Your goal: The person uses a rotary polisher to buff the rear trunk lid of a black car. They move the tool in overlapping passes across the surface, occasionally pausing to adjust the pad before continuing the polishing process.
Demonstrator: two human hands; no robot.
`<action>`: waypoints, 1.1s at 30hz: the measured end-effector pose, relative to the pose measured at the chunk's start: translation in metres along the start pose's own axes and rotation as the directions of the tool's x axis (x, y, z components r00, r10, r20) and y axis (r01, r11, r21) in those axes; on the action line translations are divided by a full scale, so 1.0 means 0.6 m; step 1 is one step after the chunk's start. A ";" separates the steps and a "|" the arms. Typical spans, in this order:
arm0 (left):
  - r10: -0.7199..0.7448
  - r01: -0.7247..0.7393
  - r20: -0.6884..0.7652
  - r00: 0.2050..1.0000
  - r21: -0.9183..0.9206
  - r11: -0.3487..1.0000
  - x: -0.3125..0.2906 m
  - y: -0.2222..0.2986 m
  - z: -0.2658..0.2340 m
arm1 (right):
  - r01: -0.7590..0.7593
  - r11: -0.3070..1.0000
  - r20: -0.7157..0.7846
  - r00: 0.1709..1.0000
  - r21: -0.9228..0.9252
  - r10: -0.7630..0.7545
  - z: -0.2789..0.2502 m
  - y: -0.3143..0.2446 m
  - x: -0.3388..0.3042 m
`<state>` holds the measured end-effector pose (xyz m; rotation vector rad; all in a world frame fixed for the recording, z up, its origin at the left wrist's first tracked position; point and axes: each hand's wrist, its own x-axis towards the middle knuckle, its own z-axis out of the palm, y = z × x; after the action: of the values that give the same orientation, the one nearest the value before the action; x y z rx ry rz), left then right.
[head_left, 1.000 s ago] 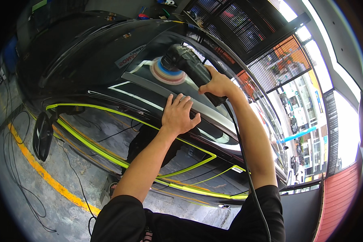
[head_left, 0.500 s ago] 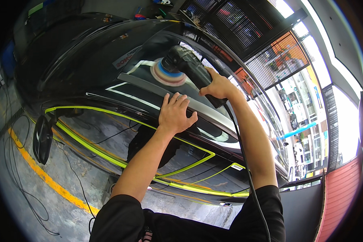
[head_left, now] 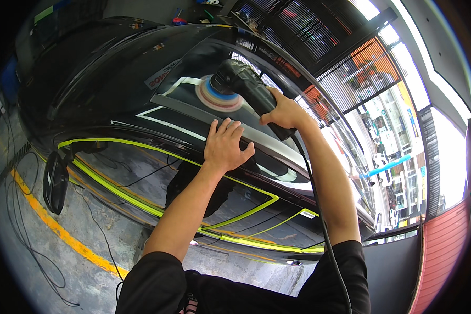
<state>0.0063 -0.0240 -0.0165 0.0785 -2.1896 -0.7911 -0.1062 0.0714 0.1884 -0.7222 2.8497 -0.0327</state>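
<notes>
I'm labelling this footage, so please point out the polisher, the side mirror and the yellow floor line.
Polisher (head_left: 247, 90), head view: middle of its black body.
Side mirror (head_left: 54, 183), head view: its dark middle.
Yellow floor line (head_left: 63, 238), head view: its middle stretch.

1 head-worn fisheye view, facing down
It looks from close above, past 2 forearms, across a black car.

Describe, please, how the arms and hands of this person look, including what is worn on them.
The left hand and right hand are bare, without gloves. No watch or bracelet is visible at either wrist. Both forearms are uncovered; the left sleeve and right sleeve are short, black and appear plain.
</notes>
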 end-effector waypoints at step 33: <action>-0.010 0.009 0.025 1.000 0.029 1.000 0.005 0.010 -0.003 | -0.042 0.998 -0.024 0.999 0.048 0.043 0.006 0.064 -0.045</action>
<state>0.0068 -0.0213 -0.0103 0.0943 -2.2261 -0.7692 -0.1005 0.1181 0.1873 -0.6558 2.8763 -0.1038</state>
